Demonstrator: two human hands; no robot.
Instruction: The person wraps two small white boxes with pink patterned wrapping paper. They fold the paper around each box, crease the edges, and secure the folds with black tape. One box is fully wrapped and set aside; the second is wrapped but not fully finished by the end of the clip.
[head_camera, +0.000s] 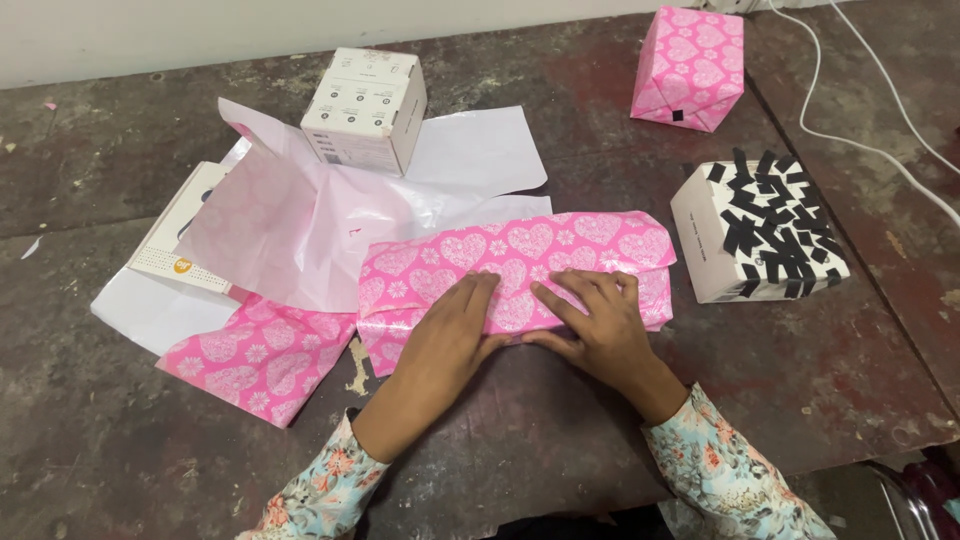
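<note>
Worn dark table (150, 450); pale wall (150, 35) behind; perhaps a chair (915, 495) beside.

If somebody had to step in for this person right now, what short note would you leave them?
Left hand: flat, palm down on the pink heart-patterned parcel, pressing the paper; it grips nothing.
Right hand: also flat on the parcel, fingers spread beside the left hand.
Things: the parcel lies near the front edge of the dark table. Loose sheets of the same paper lie to its left. A white box with black tape strips stands to its right.
Done: paper is folded over the top. A small wrapped box sits at the back.
Left: no tape shows on the parcel; the left end looks unfolded.
</note>
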